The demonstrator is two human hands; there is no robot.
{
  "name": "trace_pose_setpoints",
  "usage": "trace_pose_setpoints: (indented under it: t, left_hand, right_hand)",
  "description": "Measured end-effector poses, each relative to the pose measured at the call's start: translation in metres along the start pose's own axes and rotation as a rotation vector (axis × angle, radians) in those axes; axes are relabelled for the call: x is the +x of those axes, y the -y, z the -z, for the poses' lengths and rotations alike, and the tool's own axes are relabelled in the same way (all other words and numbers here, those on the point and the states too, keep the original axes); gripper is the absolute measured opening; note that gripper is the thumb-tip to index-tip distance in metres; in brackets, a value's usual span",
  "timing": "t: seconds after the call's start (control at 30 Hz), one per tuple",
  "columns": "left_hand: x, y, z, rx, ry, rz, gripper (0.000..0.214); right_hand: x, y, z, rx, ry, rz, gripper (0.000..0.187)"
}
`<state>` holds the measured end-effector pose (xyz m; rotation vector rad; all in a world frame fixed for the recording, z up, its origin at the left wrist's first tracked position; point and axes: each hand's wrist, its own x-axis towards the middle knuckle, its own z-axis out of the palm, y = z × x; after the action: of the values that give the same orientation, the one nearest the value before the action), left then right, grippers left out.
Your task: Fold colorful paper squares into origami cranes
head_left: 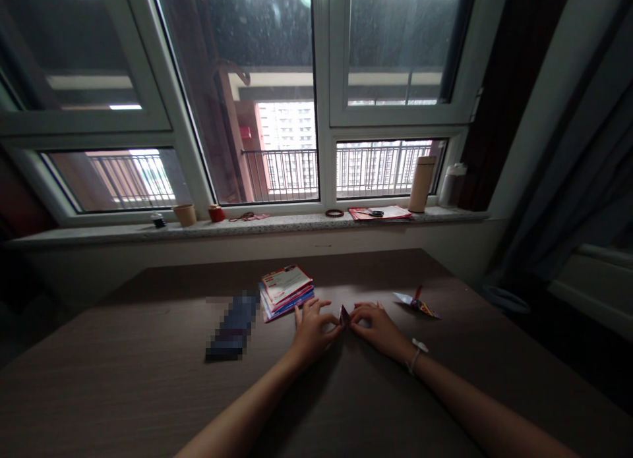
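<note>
From the head view, both hands meet over the dark wooden surface (148, 385). The left hand (310, 327) and the right hand (380, 327) each pinch one side of a small folded paper (345, 315), fingertips closed on it from either side. It stands on edge between them, touching the surface.

To my eye the fold in hand wants care. The edges should line up first, and the piece should be held low against the surface. The crease is best pressed from the middle outward, so the small piece does not slip between the fingers.

Counting what lies about:
- One stack of coloured sheets (287, 289) just beyond the left hand.
- One blurred dark object (232, 327) out to the left of that hand.
- One folded paper figure (418, 303) near the right hand, on its outer side.
- One white wristband (418, 350) on the right wrist.

Far beyond both hands, the windowsill (297, 225) carries one tan cup (184, 215), one red pot (216, 213), one tall tumbler (422, 183) and one pale bottle (452, 183).
</note>
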<state>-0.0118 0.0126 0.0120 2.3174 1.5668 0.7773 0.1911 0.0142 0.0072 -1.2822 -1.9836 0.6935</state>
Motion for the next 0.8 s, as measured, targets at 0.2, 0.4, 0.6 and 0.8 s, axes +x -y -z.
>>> trace_pose_setpoints:
  t: [0.2,0.4,0.6,0.8]
  left_hand:
    - [0.001,-0.001,0.000,0.011,-0.003,0.059,0.009]
    - [0.003,-0.006,-0.001,0.033,-0.014,0.077,0.009]
    - [0.004,-0.011,-0.003,0.036,-0.027,0.108,0.008]
    - [0.003,-0.011,-0.006,0.051,-0.035,0.114,0.007]
  right_hand:
    - [0.004,-0.001,-0.003,-0.014,0.017,-0.011,0.015]
    - [0.006,-0.003,-0.004,-0.047,0.016,0.008,0.016]
    - [0.005,-0.005,-0.009,-0.142,-0.048,-0.009,0.014]
    - [0.006,-0.005,-0.010,-0.176,-0.038,-0.056,0.014]
